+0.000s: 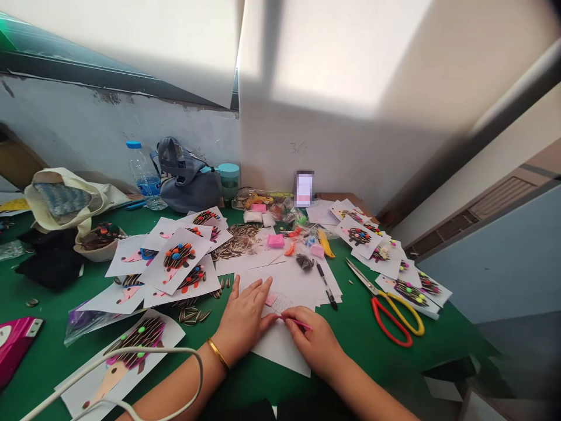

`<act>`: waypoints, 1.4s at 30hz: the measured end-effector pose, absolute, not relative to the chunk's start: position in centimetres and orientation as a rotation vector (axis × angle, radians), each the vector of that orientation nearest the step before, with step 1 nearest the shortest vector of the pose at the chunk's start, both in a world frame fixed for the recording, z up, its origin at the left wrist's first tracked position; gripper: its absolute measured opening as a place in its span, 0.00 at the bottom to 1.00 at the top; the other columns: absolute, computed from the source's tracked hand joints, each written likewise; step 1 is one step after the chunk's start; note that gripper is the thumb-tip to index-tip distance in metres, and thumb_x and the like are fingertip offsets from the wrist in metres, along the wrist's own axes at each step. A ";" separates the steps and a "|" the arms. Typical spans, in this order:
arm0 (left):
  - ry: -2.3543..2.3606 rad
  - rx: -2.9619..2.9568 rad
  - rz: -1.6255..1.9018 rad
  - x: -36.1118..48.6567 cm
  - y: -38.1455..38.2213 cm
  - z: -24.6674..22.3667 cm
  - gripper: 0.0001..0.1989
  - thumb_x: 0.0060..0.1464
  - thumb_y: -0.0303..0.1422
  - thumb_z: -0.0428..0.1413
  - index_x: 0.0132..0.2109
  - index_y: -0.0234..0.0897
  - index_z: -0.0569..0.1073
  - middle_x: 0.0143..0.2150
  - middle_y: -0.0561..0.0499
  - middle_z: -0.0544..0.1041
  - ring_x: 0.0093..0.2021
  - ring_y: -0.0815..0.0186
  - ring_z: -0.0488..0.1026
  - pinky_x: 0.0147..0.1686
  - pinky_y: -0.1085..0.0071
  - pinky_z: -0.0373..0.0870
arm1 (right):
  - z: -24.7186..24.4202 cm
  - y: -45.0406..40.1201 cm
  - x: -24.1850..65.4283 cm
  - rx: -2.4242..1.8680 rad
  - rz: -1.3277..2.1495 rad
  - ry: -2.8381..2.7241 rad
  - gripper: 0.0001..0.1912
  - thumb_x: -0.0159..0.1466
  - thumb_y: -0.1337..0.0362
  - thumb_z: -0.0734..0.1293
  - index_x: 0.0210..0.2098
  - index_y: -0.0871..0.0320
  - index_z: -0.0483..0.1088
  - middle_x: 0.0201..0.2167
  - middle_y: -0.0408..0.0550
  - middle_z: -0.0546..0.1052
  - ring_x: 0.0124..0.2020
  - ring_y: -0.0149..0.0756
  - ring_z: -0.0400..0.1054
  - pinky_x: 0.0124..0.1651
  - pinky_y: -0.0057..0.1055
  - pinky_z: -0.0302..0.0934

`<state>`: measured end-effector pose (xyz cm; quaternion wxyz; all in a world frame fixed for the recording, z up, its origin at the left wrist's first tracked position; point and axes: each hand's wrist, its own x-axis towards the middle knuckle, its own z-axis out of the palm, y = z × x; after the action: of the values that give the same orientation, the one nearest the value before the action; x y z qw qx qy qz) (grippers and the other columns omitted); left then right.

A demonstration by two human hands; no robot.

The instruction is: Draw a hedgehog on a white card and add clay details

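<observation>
My left hand [246,316] lies spread on a white sheet [284,351] at the front middle, its fingers apart and its thumb tip close to my right fingertips. My right hand [313,339] is closed round a thin pink tool [302,324], whose tip points left at the paper. A faint pencil drawing [281,302] shows on the sheet just beyond the fingertips. By my left fingers a small flat piece of pink clay [270,299] sits on the paper. A gold bangle [218,354] is on my left wrist.
Scissors [385,304] and a black pen [326,285] lie to the right. Hedgehog cards [175,260] are piled left, others right. Sunflower seeds [236,240], pink clay [276,241] and clay packets stand beyond. A bottle [149,181], bag [188,181] and phone [304,188] stand at the back. A cable [199,374] crosses front left.
</observation>
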<state>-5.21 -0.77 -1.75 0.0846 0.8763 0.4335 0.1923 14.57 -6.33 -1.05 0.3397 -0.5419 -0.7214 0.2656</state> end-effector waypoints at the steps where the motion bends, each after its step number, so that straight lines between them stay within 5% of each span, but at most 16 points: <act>1: 1.285 2.598 0.567 -5.3 -0.7 -1.8 0.34 0.59 0.40 0.55 0.68 0.37 0.53 0.58 0.41 0.73 0.63 0.55 0.63 0.66 0.42 0.32 | -1.0 -6.2 14.7 -1.399 0.698 -1.876 0.12 0.68 0.64 0.60 0.45 0.52 0.74 0.40 0.48 0.79 0.42 0.37 0.73 0.46 0.34 0.68; 11: 1.244 2.570 0.507 -5.9 0.3 -2.2 0.36 0.56 0.36 0.59 0.68 0.43 0.52 0.62 0.44 0.70 0.67 0.55 0.57 0.65 0.39 0.30 | -1.5 -3.1 16.6 -1.408 0.457 -1.983 0.13 0.68 0.63 0.60 0.47 0.52 0.74 0.41 0.48 0.80 0.44 0.40 0.73 0.47 0.39 0.68; 16: 1.364 2.637 0.590 -6.2 0.7 -1.6 0.32 0.55 0.31 0.60 0.64 0.44 0.60 0.57 0.46 0.75 0.64 0.53 0.61 0.65 0.41 0.39 | -0.9 -5.3 16.0 -1.435 0.454 -1.998 0.13 0.68 0.64 0.60 0.47 0.52 0.74 0.40 0.49 0.80 0.41 0.40 0.73 0.45 0.38 0.68; 22: 1.380 2.613 0.651 -5.9 0.2 -1.0 0.21 0.58 0.29 0.55 0.58 0.45 0.69 0.54 0.48 0.76 0.55 0.57 0.70 0.54 0.56 0.60 | -1.0 -4.0 16.2 -1.411 0.546 -1.896 0.12 0.67 0.63 0.60 0.45 0.51 0.75 0.40 0.48 0.79 0.43 0.40 0.72 0.46 0.38 0.68; 28: 1.326 2.587 0.581 -5.8 -0.2 -1.1 0.29 0.51 0.40 0.62 0.60 0.44 0.66 0.55 0.48 0.75 0.56 0.56 0.67 0.55 0.57 0.58 | -1.8 -1.0 16.1 -1.345 0.566 -1.919 0.11 0.65 0.65 0.64 0.41 0.50 0.78 0.35 0.47 0.79 0.40 0.39 0.71 0.45 0.38 0.66; 42: 1.326 2.735 0.560 -5.2 -0.9 -2.1 0.15 0.54 0.39 0.62 0.50 0.55 0.75 0.56 0.47 0.75 0.57 0.52 0.69 0.63 0.39 0.45 | -2.9 -1.2 15.7 -1.292 0.542 -1.950 0.10 0.64 0.68 0.64 0.37 0.51 0.77 0.31 0.45 0.80 0.36 0.38 0.71 0.41 0.36 0.65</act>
<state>-5.18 -0.91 -2.06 0.0255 0.8846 0.4290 0.1810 15.74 -1.24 -2.89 0.3620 -0.5016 -0.7570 0.2106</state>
